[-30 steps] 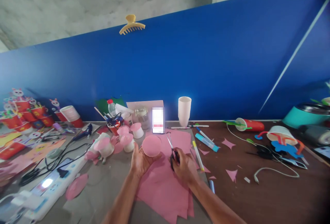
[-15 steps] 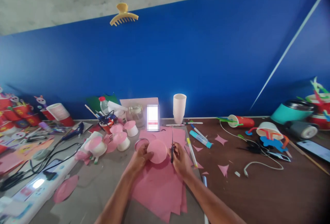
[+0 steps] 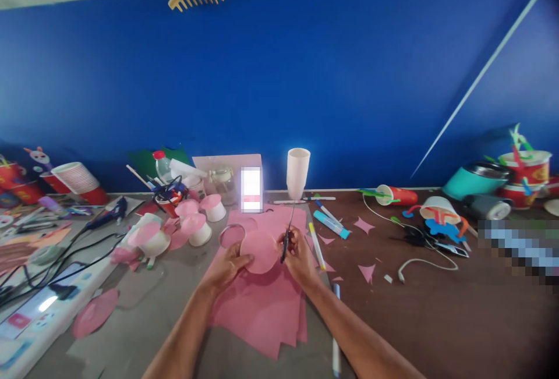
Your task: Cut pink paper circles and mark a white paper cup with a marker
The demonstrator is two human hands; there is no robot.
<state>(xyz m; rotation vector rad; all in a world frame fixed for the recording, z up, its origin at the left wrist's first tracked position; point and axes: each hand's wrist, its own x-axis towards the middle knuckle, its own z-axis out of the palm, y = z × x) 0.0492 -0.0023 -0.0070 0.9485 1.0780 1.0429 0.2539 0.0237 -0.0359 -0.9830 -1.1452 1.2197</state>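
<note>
The left hand (image 3: 231, 265) grips a pink disc (image 3: 258, 252) by its near-left edge, thumb on top; the fingers underneath are hidden by the disc, so how many bear on it cannot be told. The disc lies between the two hands, above the pink sheets (image 3: 251, 321); whether it touches them is unclear.

The right hand (image 3: 299, 257) is curled round the scissors (image 3: 287, 242). Its fingers cover much of the handles, and the blades point away from the person as one thin dark line, too narrow to show whether they are parted. The right fingertips come close to the disc's right edge; contact cannot be made out.

Just beyond the left hand lies a ring (image 3: 221, 234), its near side lost behind the hand and disc. Further beyond stands a phone (image 3: 251, 190), its screen pixelated, with a glass jar (image 3: 222, 185) to its left. Straight beyond the right hand is a stack of white cups (image 3: 298, 173). A yellow pen (image 3: 317, 245) lies just right of that hand; nearer the person, the right forearm crosses over a marker (image 3: 336, 361), masking its middle. Far left of the left hand, a power strip (image 3: 41, 323) is cut off by the picture's edge. Far right of the right hand, a pixelated patch blots out whatever lies there.
</note>
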